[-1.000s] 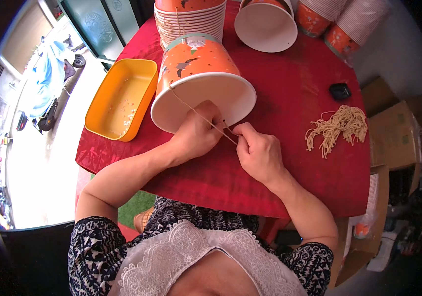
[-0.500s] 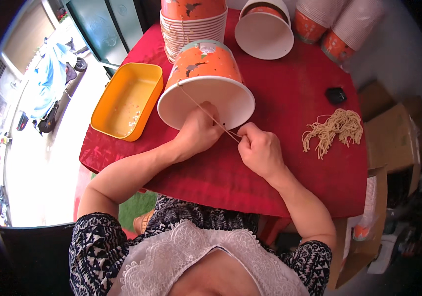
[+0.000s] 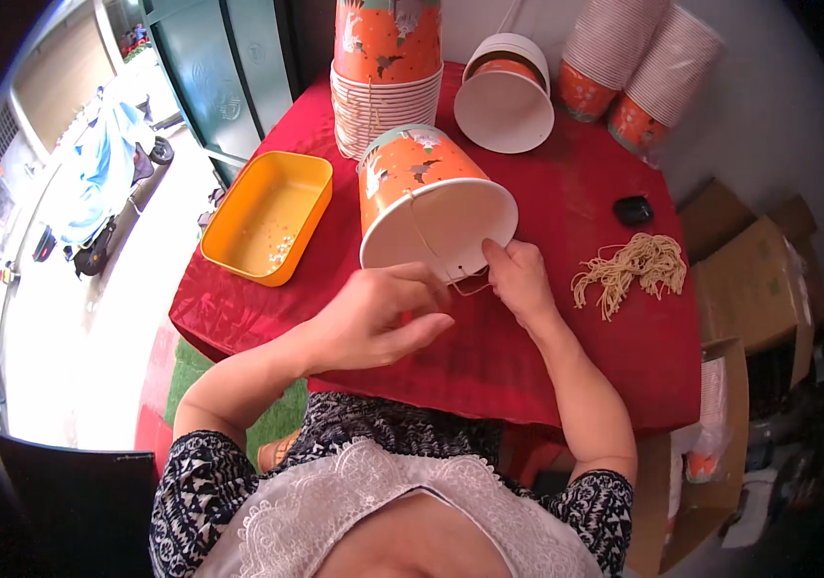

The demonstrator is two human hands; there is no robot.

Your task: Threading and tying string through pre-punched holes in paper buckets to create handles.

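An orange paper bucket with a white inside lies tilted on the red-covered table, its mouth toward me. A thin beige cord hangs from a hole at its rim, crosses the mouth and loops out near the lower edge. My right hand grips the bucket's lower right rim, thumb on the inner side; the cord's loop reaches close to its fingers. Just in front of the mouth, my left hand is open, thumb and fingers apart, its fingertips near the cord. Whether those fingertips touch the cord is unclear.
At left stands a yellow tray with small white bits inside. Behind is a tall stack of orange buckets; another white-mouthed bucket lies beyond. A bundle of beige cords and a small black object sit at right.
My left hand has come out of the bucket and opened. My right hand has gone from pulling the cord to holding the rim. The cord now hangs slack, and the view has shifted.
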